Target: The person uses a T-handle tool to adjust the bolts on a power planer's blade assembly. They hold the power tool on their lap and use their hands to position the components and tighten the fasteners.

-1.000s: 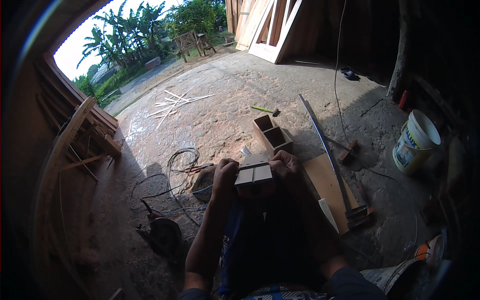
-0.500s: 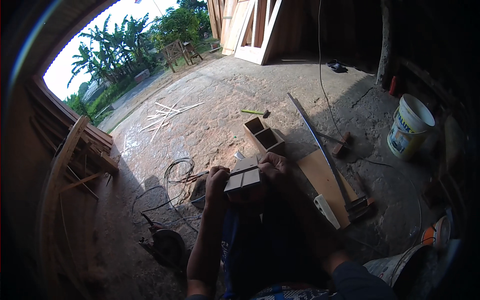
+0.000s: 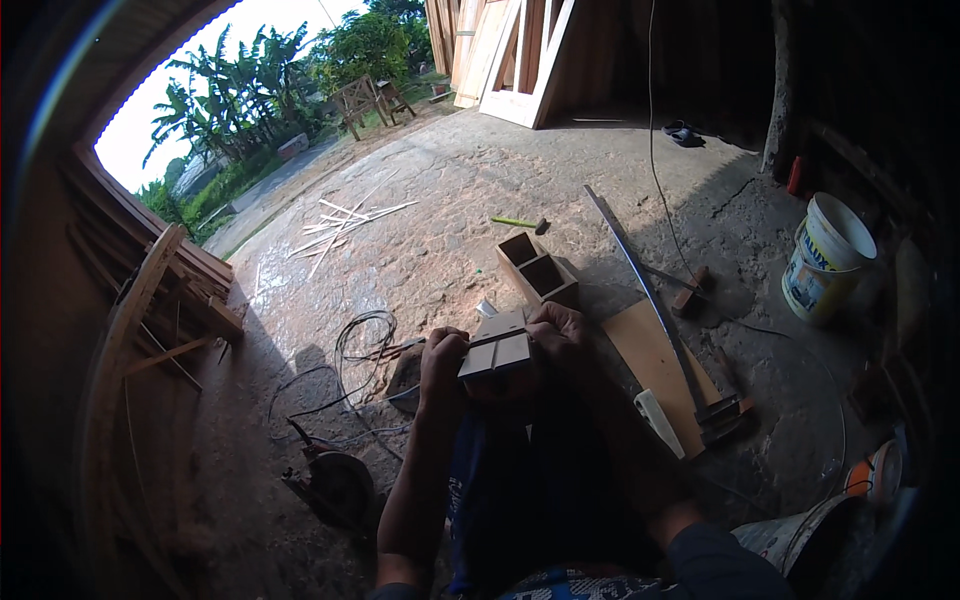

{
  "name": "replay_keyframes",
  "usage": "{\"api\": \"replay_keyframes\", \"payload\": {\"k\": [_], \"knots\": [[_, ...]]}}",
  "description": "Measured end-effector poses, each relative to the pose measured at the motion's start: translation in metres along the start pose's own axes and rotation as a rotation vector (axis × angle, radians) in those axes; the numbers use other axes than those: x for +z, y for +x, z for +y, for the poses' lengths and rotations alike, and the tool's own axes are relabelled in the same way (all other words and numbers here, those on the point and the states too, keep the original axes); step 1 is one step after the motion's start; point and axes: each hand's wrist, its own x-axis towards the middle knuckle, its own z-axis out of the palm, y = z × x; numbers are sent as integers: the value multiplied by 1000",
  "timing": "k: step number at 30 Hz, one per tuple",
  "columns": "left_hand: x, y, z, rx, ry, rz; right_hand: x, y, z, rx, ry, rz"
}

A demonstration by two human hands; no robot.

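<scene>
Between my hands is a small, box-like wooden piece (image 3: 497, 354), its pale top crossed by dark lines like grooves. My left hand (image 3: 443, 358) is closed on its left edge. Along the right edge, my right hand (image 3: 560, 336) grips it with bent fingers. The underside of the piece is in deep shadow above my lap. Just beyond it, a wooden box with two open compartments (image 3: 538, 272) rests on the concrete floor. A small pale object (image 3: 486, 308) lies beside that box.
A hammer (image 3: 522, 224) and thin wood strips (image 3: 345, 228) lie farther off. At left are a coiled cable (image 3: 365, 335) and a circular saw (image 3: 335, 485). On the right, a long metal bar clamp (image 3: 645, 280) crosses a brown board (image 3: 650, 365), near stacked white buckets (image 3: 825, 260).
The whole view has shifted slightly to the right. Both hands keep their hold on the wooden piece, with little visible movement.
</scene>
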Motion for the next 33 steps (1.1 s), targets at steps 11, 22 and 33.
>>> {"api": "replay_keyframes", "payload": {"k": [11, 22, 33], "knots": [[-7, 8, -18, 132, 118, -53, -5, 4, 7, -20, -5, 0], [-9, 6, -17, 207, 205, -76, -2, 1, 1, -12, -14, 4], [-14, 10, -32, 199, 219, -14, 0, 1, 0, 0, -2, 12]]}}
